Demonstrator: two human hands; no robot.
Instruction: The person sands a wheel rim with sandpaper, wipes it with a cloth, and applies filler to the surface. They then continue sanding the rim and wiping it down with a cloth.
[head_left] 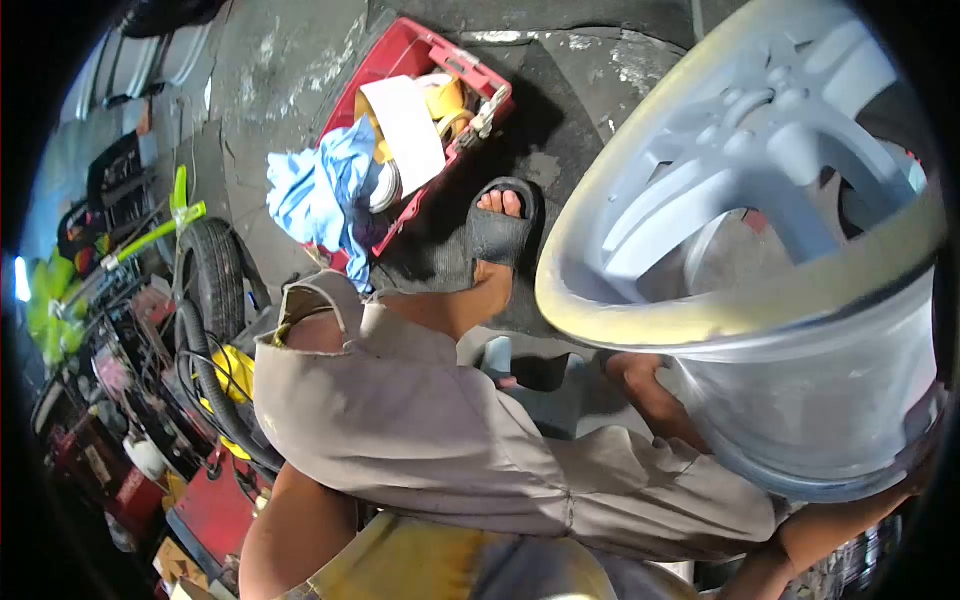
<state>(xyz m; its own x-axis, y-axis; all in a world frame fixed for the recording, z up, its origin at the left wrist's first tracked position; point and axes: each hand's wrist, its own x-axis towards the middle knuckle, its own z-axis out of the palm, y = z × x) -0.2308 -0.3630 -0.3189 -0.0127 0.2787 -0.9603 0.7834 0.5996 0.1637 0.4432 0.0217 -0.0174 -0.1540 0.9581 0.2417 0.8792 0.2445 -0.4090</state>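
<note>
A large alloy wheel rim [830,400] fills the right side, tilted, with pale blue-grey spokes, a yellowish lip and a silvery barrel. My right forearm reaches under its lower edge, and my right hand [926,452] is at the barrel's far right, mostly lost in the dark edge of the view; its fingers are hidden. Of my left arm [295,525] only a bare part shows at the bottom left; the left hand is out of view.
A red crate [395,45] on the dark floor holds a blue cloth [335,185], a white sheet [405,125] and tape rolls. My sandaled foot [497,225] is beside it. At left are a tire [215,275], a black hose, a yellow object and assorted clutter.
</note>
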